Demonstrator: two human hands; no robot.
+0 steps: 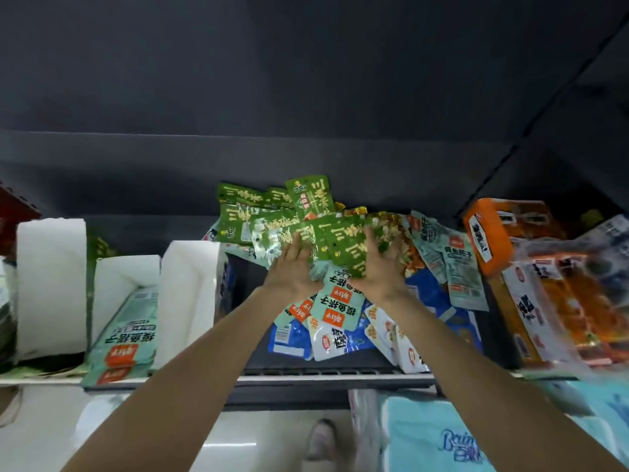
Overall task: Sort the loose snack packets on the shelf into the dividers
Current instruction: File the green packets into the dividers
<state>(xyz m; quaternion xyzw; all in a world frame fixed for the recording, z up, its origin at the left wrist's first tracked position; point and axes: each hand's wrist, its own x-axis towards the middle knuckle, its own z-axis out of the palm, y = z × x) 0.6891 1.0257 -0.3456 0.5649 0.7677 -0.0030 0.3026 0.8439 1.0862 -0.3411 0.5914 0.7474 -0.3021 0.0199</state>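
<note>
Green snack packets heaped atop mint and blue ones, right of white dividers.

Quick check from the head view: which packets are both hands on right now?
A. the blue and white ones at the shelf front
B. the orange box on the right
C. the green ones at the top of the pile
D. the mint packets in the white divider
C: the left hand and the right hand both lie on the green packets, well behind the shelf front.

Fingertips buried under green packets
</note>
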